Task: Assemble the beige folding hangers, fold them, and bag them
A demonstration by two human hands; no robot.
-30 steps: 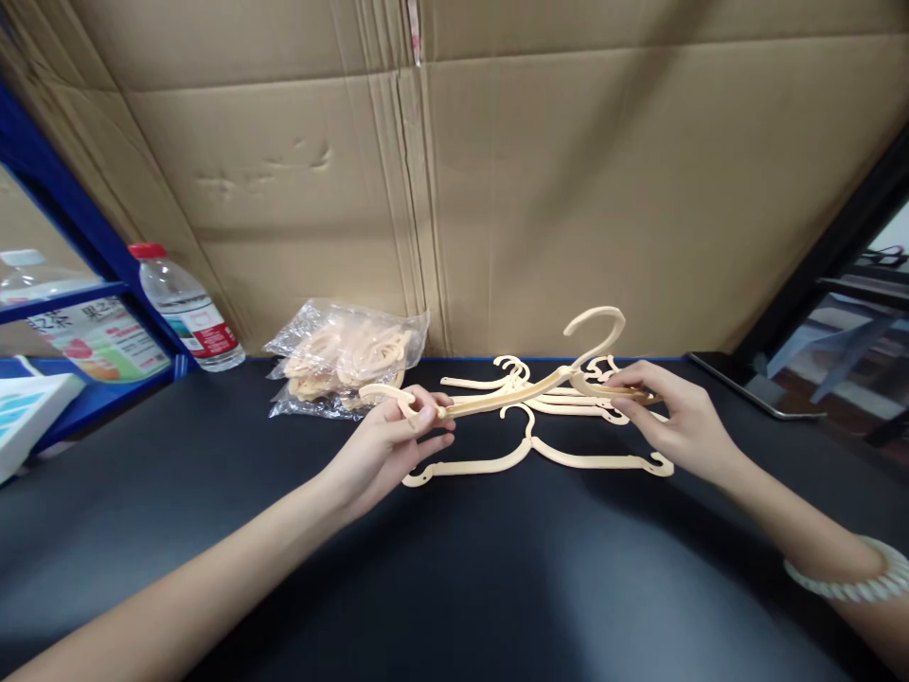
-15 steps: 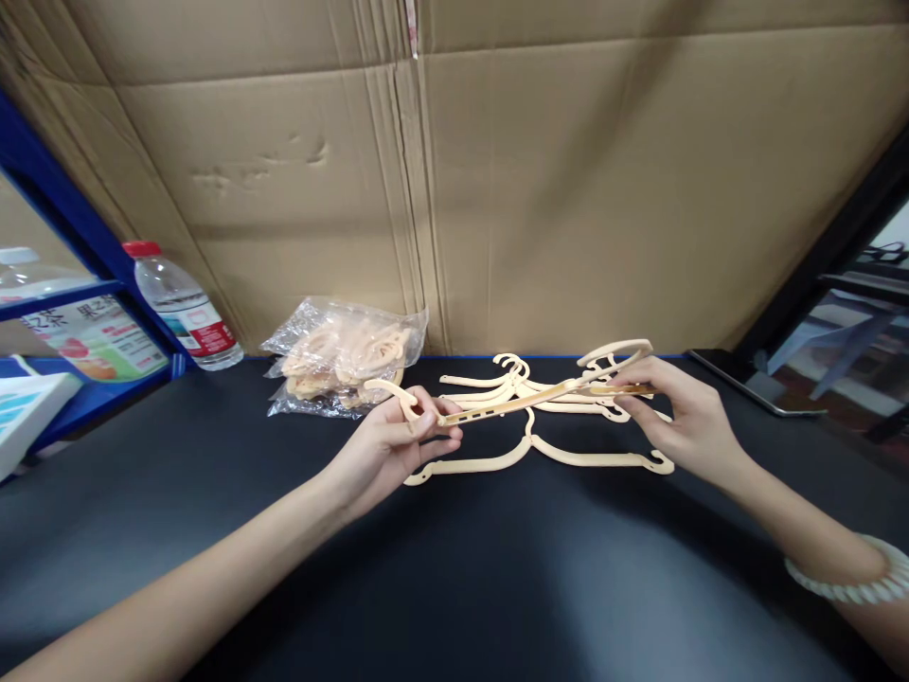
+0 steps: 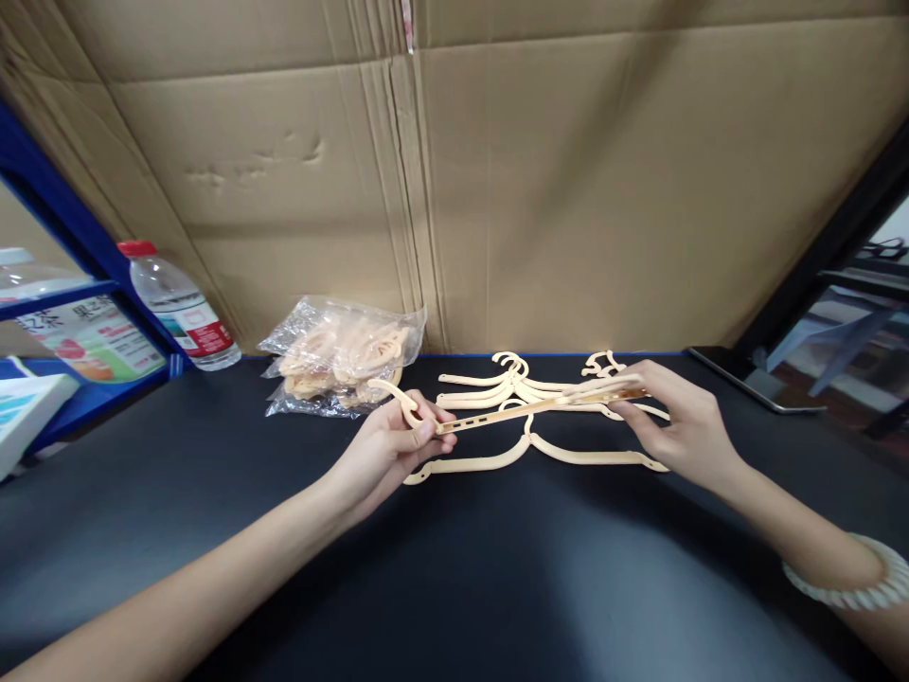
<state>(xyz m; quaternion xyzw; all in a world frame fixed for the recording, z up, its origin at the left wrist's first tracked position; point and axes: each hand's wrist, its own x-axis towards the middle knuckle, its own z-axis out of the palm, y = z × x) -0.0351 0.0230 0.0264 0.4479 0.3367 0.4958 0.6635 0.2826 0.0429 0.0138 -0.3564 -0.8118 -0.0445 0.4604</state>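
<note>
Table: a matte black table [image 3: 469, 578] fills the lower half of the frame, with a pale sheen at lower right.
Back wall: creased brown cardboard [image 3: 568, 170] spans the top, a vertical seam running down just left of centre.
Hanger in hand: a cream plastic hanger [image 3: 540, 407] slants across the centre, its slotted bar rising slightly to the right.
Left hand: the left hand [image 3: 390, 440], left of centre, pinches the hanger's end between thumb and fingers.
Right hand: the right hand [image 3: 682, 417], right of centre, pinches the other end; a beaded bracelet [image 3: 852, 583] circles the wrist.
On the table: one spread hanger [image 3: 475, 465] lies at centre; more hangers [image 3: 472, 382] lie overlapping behind it.
Bag: a clear bag [image 3: 341, 355] of cream pieces rests left of centre, near the cardboard.
Left edge: a red-capped bottle [image 3: 188, 313] stands beside a blue frame [image 3: 67, 216].
Right edge: a black post [image 3: 830, 252] slants down towards a dark flat panel [image 3: 759, 384].
</note>
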